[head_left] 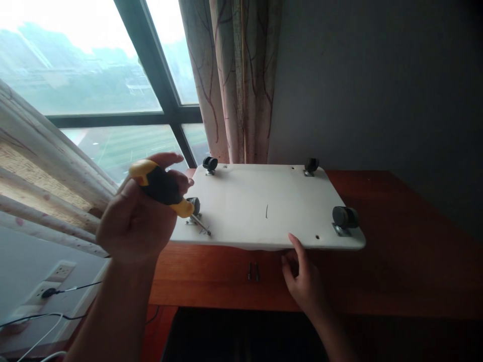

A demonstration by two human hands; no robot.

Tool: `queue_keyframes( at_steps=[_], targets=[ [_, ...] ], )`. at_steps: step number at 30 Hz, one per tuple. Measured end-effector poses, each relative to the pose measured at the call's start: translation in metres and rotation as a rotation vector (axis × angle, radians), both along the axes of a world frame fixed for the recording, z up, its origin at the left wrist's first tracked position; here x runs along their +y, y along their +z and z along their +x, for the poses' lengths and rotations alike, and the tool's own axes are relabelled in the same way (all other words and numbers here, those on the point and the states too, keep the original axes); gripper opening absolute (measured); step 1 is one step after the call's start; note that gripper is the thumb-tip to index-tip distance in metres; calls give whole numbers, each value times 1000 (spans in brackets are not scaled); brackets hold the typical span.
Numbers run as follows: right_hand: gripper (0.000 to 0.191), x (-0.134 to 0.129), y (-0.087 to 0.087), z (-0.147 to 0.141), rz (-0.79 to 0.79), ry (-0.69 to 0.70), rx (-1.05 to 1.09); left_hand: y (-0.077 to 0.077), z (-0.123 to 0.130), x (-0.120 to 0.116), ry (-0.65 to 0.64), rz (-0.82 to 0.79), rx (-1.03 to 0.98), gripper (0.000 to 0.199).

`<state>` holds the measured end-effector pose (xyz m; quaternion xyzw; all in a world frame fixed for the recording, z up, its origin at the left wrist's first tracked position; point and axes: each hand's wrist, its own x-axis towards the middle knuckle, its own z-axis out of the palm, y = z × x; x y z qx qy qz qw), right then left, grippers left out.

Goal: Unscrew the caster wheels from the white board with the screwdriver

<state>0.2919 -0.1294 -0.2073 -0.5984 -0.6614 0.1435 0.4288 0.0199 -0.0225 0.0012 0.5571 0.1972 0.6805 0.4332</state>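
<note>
My left hand (139, 216) is closed around the yellow and black handle of a screwdriver (162, 188), its index finger stretched out. The metal shaft points down to the right, with its tip at the near left corner of a white board (245, 201). Whatever lies under the tip is too small to make out. At the board's near edge is my right hand (305, 279), index finger on top and the other fingers curled at the rim. Black casters stand at the board's corners, including one at the near right (344, 218) and one partly hidden behind the screwdriver (193, 206).
Two screws (253, 271) lie on the reddish wooden table (211, 271) before the board. A thin dark L-shaped piece or mark (266, 211) shows on the board. Beyond are a window and a curtain (241, 80). Sockets with cords (49, 291) are at the lower left.
</note>
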Motion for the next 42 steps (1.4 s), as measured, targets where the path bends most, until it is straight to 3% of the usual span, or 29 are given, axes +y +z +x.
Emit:
queue_keyframes(
  at_steps=[3, 7, 11, 14, 17, 20, 23, 27, 30, 35, 42],
  targets=[
    [56, 0, 1, 0, -15, 5, 16, 0, -1, -2, -2, 13, 65, 20],
    [57, -2, 9, -1, -50, 28, 106, 5, -1, -1, -18, 61, 59, 25],
    [58, -9, 25, -8, -63, 54, 204, 6, -3, 0, -34, -49, -4, 34],
    [47, -12, 46, -15, -15, 100, 220, 5, -6, -1, -7, -75, 18, 29],
    [30, -4, 76, -26, 49, 211, 150, 5, -7, -2, 40, -1, 109, 25],
    [26, 15, 106, -44, 97, 224, 70, 7, -3, -2, 95, 104, 202, 29],
    [26, 42, 124, -70, 38, 256, -85, 9, 2, -4, 170, 181, 275, 33],
    [36, 74, 127, -104, -67, 322, -315, 13, 7, -8, 210, 253, 284, 43],
    [22, 86, 125, -119, -129, 350, -377, 18, 9, -10, 263, 304, 214, 43],
    [15, 88, 128, -125, -154, 377, -374, 24, 11, -11, 426, 369, 88, 43],
    [20, 90, 137, -132, -141, 410, -442, 20, 5, -10, 451, 359, 80, 43]
  ],
)
